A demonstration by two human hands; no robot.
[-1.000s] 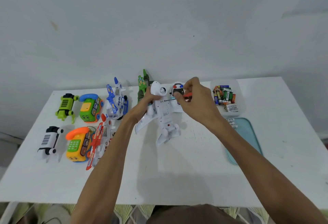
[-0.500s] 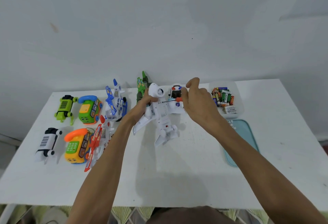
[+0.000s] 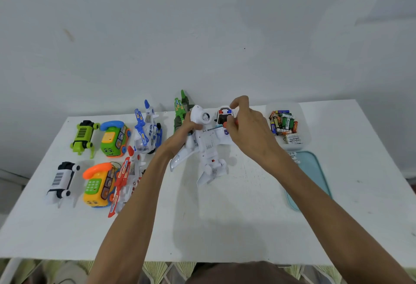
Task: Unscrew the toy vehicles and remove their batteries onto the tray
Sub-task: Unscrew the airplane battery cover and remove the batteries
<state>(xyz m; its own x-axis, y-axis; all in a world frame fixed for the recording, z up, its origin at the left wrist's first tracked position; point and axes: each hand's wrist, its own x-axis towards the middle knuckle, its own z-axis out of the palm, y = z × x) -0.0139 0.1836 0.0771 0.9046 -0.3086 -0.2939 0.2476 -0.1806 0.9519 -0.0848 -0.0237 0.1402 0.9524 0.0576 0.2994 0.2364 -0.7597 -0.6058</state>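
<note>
The left hand [image 3: 186,131] curls its fingers and thumb round the nose end of a white plastic toy aeroplane [image 3: 208,148], which lies belly-up near the middle of the white worktop [image 3: 225,227], nose toward the wall and tail toward the person. The right hand [image 3: 247,130] pinches a small orange-handled screwdriver [image 3: 216,128] in its fingertips, with the forefinger arched above. The metal shaft lies almost level and points left, its tip meeting the aeroplane's underside just behind the nose. Just behind the aeroplane's right wing stands a little white toy police car [image 3: 225,115], partly hidden by the right hand. A green camouflage toy jet [image 3: 180,108] stands to the aeroplane's left, behind the left hand. Further left of the aeroplane are a blue-and-white toy plane [image 3: 146,129], a red-and-white toy plane [image 3: 126,178], a green telephone-shaped toy car with a blue handset [image 3: 114,137], a yellow telephone-shaped toy car with an orange handset [image 3: 99,184], a lime-green toy truck [image 3: 83,136] and a white toy truck with black wheels [image 3: 60,178]. To the aeroplane's right sits a clear plastic tub [image 3: 305,126] holding a heap of mixed loose batteries [image 3: 283,122]. Nearer than the tub lies a flat pale-teal tray [image 3: 315,171], partly covered by the right forearm.
</note>
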